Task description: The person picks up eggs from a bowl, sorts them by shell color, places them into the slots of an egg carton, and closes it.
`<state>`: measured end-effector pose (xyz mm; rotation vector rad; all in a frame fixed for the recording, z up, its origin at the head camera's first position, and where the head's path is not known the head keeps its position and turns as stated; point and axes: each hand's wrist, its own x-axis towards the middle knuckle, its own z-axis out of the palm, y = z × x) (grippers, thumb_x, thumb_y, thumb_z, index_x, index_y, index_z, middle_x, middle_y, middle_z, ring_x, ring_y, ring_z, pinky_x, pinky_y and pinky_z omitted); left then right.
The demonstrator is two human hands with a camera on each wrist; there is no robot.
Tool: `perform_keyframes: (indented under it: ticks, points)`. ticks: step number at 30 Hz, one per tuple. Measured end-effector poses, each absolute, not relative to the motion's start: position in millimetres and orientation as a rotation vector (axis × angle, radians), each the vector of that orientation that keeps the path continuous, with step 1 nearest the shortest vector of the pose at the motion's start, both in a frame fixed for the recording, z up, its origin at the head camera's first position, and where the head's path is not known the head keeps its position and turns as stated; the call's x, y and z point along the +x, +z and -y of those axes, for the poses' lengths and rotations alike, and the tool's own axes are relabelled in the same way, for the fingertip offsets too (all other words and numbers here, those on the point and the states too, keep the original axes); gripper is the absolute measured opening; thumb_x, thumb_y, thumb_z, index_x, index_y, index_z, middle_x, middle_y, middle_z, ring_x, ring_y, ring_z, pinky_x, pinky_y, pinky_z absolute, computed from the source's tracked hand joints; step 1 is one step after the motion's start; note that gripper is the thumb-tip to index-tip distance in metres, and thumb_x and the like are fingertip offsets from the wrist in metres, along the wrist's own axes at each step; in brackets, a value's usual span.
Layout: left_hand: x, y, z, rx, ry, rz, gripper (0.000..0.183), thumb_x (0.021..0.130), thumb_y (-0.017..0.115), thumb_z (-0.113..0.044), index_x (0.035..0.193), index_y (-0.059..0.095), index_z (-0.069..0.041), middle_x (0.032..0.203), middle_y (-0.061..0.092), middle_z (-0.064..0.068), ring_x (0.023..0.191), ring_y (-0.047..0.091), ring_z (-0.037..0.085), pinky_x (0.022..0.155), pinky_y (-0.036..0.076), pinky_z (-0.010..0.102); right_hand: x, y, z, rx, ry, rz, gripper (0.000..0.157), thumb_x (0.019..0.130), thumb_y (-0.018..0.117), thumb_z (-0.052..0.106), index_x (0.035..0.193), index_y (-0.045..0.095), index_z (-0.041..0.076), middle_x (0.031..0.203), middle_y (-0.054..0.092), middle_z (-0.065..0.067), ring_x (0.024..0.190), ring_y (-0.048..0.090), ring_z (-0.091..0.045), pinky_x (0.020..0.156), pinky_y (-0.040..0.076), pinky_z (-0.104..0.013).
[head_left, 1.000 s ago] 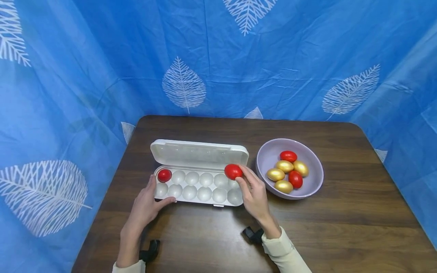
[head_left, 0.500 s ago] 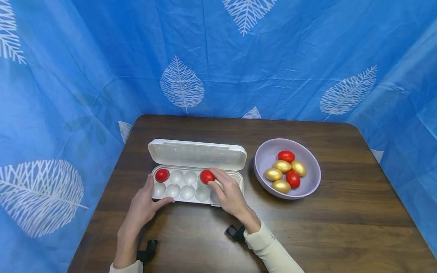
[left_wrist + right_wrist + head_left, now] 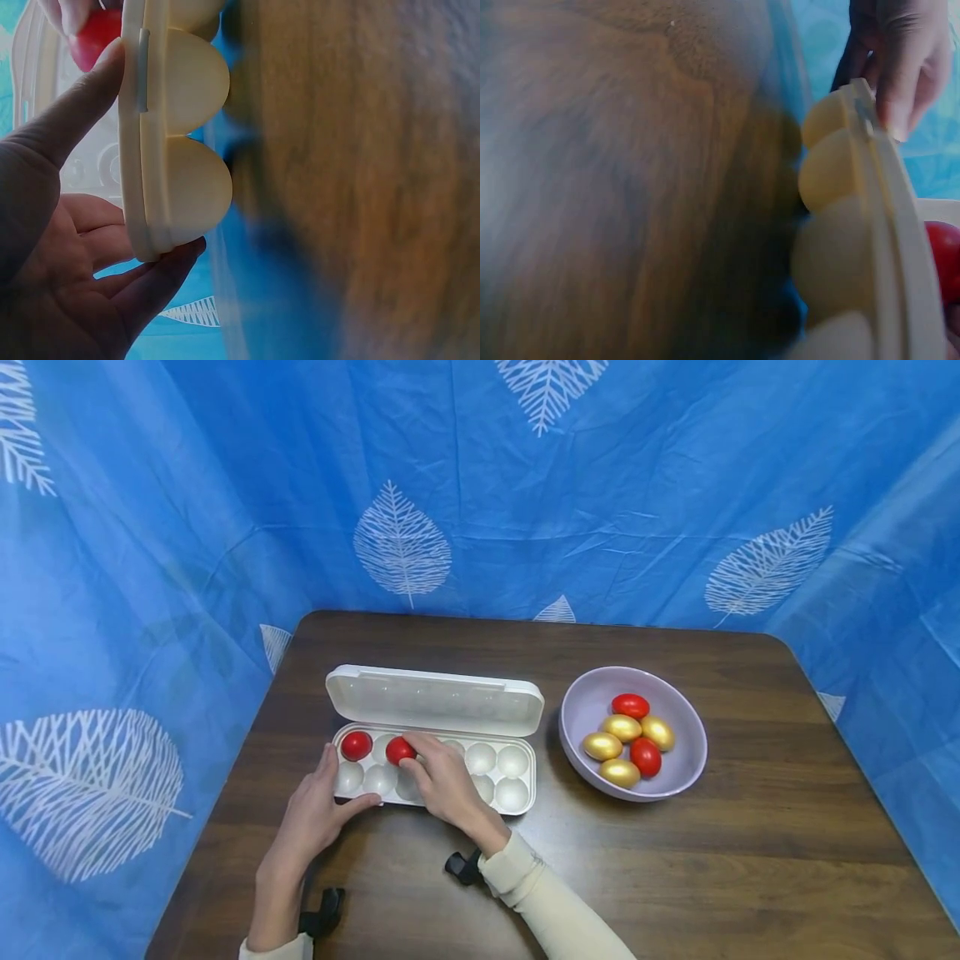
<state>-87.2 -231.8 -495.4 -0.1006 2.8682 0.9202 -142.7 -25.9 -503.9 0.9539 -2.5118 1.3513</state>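
A white plastic egg tray (image 3: 512, 795) with two rows of round cups has its lid (image 3: 435, 700) raised at the back. My left hand (image 3: 318, 806) grips the tray's left end, thumb on the front rim and fingers around the end, as the left wrist view shows. One red egg (image 3: 356, 745) sits in the back-left cup. With thumb and fingers my right hand (image 3: 446, 781) pinches another red egg (image 3: 400, 751), low over the back row near the second and third cups. The right wrist view catches a red egg (image 3: 945, 259) behind the tray's rim.
Right of the tray stands a lilac bowl (image 3: 686, 760) holding several gold eggs (image 3: 621, 727) and two red eggs (image 3: 646, 757). The brown wooden table (image 3: 712, 860) meets a blue leaf-patterned curtain (image 3: 600, 485) at the back and sides.
My right hand has carried the red egg leftward along the back row, from the tray's right end towards its left, and lower. The left hand keeps its grip on the tray's end.
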Motion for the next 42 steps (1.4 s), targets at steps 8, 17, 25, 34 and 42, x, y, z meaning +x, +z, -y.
perform_keyframes:
  ticks: [8,17,25,34,42]
  points:
    - [-87,-495,231,-0.1,0.915,-2.875,0.114,0.078,0.081,-0.047,0.152,0.016,0.012,0.156,0.014,0.034,0.136,0.026,0.057,0.107,0.027,0.067,-152,-509,46,0.947,1.301,2.59,0.03,0.094,0.066,0.007,0.124,0.065,0.002,0.121,0.067,-0.009,0.112,0.063,-0.017,0.098,0.048,-0.026]
    - [-87,-495,231,-0.071,0.916,-2.904,0.112,0.079,0.081,-0.045,0.15,0.018,0.014,0.154,0.017,0.036,0.134,0.029,0.058,0.106,0.028,0.066,-156,-511,62,0.845,1.207,2.653,0.02,0.094,0.067,0.016,0.111,0.07,0.007,0.109,0.07,-0.005,0.097,0.064,-0.013,0.082,0.052,-0.025]
    - [-87,-495,230,-0.07,0.875,-2.918,0.11,0.082,0.079,-0.045,0.149,0.017,0.016,0.153,0.016,0.038,0.132,0.031,0.059,0.106,0.029,0.066,-155,-517,65,0.779,1.244,2.569,0.037,0.089,0.073,0.016,0.123,0.067,0.003,0.114,0.071,-0.007,0.097,0.066,-0.011,0.085,0.052,-0.022]
    - [-86,-497,231,-0.048,0.873,-2.933,0.109,0.082,0.079,-0.045,0.149,0.018,0.016,0.152,0.018,0.039,0.131,0.033,0.059,0.105,0.031,0.066,-156,-520,66,0.775,1.276,2.582,0.038,0.091,0.073,0.019,0.125,0.066,0.003,0.106,0.072,-0.006,0.084,0.062,-0.008,0.075,0.051,-0.02]
    - [-86,-497,231,-0.051,0.874,-2.934,0.11,0.081,0.079,-0.047,0.149,0.019,0.015,0.153,0.019,0.037,0.133,0.03,0.058,0.106,0.029,0.065,-152,-517,63,0.903,1.176,2.583,0.041,0.093,0.071,0.019,0.128,0.06,0.0,0.109,0.07,-0.007,0.093,0.064,-0.012,0.087,0.052,-0.019]
